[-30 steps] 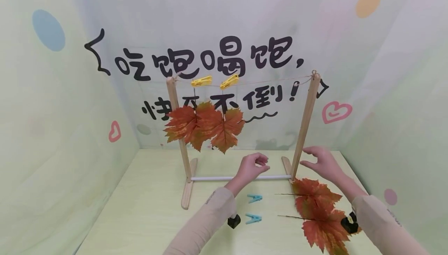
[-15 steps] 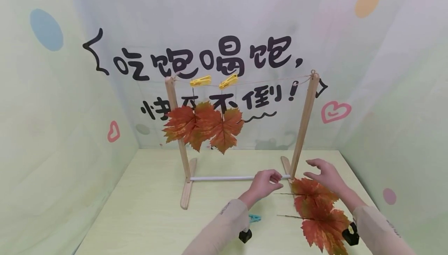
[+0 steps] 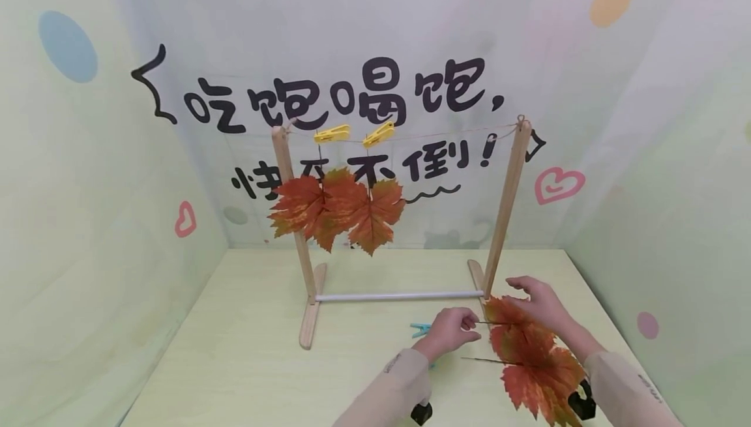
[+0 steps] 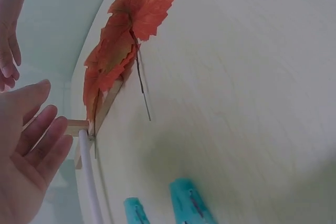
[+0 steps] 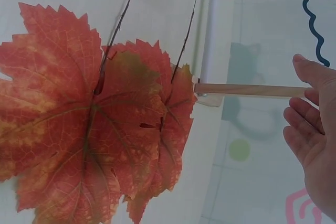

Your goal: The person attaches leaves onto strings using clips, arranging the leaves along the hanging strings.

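My left hand is at the stem tip of the farther of two red-orange artificial maple leaves lying overlapped at the right of the table. Its fingers are loosely bent with nothing between them, as the left wrist view shows. Over the farther leaf hovers my right hand, thumb and fingers parted and holding nothing. Both leaf stems point left. Two blue clothespins lie beside my left hand, which partly hides them in the head view; both show in the left wrist view.
A wooden stand with two posts and a white crossbar stands behind the hands. On its string, two yellow clothespins hold hanging maple leaves. Printed cloth walls enclose the table.
My left hand has moved right and toward me, from near the crossbar to the leaf stem, covering part of the blue clothespins. My right hand has come down from beside the post over the leaves.
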A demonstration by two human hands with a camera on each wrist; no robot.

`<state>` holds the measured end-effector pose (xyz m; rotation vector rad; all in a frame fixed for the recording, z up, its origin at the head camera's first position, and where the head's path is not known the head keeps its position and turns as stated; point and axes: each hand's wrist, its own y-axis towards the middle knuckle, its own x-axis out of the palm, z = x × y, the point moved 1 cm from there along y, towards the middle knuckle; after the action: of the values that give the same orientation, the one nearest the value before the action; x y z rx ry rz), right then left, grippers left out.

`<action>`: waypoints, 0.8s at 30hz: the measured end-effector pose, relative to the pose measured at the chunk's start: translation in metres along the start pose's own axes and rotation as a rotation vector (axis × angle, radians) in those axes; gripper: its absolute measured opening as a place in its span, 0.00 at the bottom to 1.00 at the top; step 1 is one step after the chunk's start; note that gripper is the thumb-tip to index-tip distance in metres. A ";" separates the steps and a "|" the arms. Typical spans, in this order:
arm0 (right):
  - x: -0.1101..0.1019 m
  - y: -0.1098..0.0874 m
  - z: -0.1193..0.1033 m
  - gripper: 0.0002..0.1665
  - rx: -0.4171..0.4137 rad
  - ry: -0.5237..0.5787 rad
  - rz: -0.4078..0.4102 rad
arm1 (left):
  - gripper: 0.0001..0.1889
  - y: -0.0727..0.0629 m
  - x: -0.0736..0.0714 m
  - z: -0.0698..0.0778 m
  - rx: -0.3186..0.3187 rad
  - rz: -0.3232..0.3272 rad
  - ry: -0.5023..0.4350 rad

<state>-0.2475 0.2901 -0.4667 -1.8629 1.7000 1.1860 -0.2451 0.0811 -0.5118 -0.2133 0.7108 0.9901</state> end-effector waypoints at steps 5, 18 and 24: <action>0.006 -0.003 0.003 0.22 0.039 0.041 -0.028 | 0.10 -0.006 0.005 -0.006 -0.072 0.003 -0.052; 0.018 -0.009 0.009 0.23 0.081 0.054 -0.039 | 0.08 -0.012 0.033 -0.026 -0.042 -0.016 0.047; 0.020 -0.010 0.009 0.23 0.088 0.078 -0.046 | 0.07 -0.013 0.042 -0.022 -0.042 0.005 0.070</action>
<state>-0.2421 0.2857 -0.4903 -1.9074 1.7114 1.0156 -0.2299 0.0927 -0.5570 -0.2837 0.7552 1.0070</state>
